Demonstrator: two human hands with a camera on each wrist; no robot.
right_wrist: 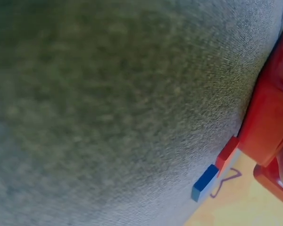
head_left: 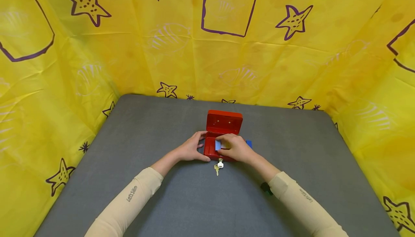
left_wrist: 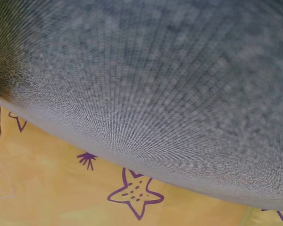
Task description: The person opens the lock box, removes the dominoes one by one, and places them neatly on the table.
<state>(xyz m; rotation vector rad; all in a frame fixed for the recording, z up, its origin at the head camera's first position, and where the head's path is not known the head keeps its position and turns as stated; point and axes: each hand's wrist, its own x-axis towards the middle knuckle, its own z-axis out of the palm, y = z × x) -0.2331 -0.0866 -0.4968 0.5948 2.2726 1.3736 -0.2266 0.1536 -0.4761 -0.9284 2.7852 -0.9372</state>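
Note:
A red metal box [head_left: 211,153] stands with its lid [head_left: 223,122] raised at the back. My left hand [head_left: 190,149] holds the box's left side, thumb at the front corner and fingers at the rear. Over the box's interior, my right hand [head_left: 236,148] pinches a light blue block [head_left: 218,145] between thumb and fingers; the hand hides much of the inside. A silver key [head_left: 220,164] sits at the front lock, with another key [head_left: 217,170] hanging below. The right wrist view catches the red box [right_wrist: 268,115] at its right edge.
Right of the box lies a blue block [head_left: 249,143]; in the right wrist view this blue block [right_wrist: 205,182] is beside a red block [right_wrist: 226,154]. A dark green object [head_left: 266,188] is by the right sleeve. Yellow patterned cloth [head_left: 194,60] surrounds the grey table [head_left: 194,201].

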